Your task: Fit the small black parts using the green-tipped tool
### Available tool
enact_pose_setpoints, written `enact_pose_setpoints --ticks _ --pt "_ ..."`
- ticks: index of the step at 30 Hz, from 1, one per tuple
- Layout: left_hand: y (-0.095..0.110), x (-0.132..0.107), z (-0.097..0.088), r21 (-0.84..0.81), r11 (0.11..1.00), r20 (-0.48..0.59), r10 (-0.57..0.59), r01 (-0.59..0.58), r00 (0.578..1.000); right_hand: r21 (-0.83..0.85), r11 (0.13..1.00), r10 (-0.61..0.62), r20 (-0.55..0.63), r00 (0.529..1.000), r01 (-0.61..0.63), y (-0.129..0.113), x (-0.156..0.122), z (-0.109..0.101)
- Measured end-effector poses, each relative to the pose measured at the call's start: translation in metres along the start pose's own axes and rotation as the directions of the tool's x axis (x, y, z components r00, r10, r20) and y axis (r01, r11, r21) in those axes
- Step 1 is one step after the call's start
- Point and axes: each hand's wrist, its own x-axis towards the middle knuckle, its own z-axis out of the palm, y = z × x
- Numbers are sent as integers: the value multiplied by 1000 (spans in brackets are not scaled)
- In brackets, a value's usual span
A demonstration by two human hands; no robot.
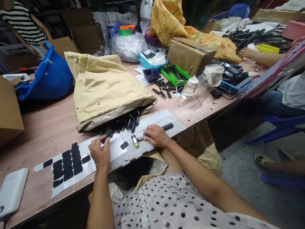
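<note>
My left hand (100, 152) is closed in a pinch on a slim black cylindrical piece (107, 135), at the edge of a loose pile of similar black pieces (131, 122). My right hand (157, 135) is closed over the metal shaft of a small mallet (135, 141), which lies on a grey-white board (176, 121). The mallet has a yellowish lower face and a black handle grip that extends to the right of my hand. Between my hands lies a flat black rounded patch (124, 145). Left of my left hand, rows of such black patches (68, 164) lie on white sheets.
An open beige sack (100, 87) spills the black pieces. A white power bank (10, 193) with a cable lies left. Behind are a green tray (168, 70), a clear jar (190, 89) and a cardboard box (190, 55). A co-worker's hand (248, 54) is at right; another person stands behind.
</note>
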Motion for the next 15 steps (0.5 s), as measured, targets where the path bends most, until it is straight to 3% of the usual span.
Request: enact_pose_setpoints --ticks 3,5,15 --pt "3 -21 -3 -57 978 177 207 -200 962 9 1000 4 3 1000 -4 0 -1 -1" --pt "6 -29 -1 -67 966 264 257 -248 930 7 1000 3 2 1000 -3 0 -1 -2" --pt "14 -21 11 -82 978 390 207 -190 897 40 999 -18 5 1000 18 3 -2 -7"
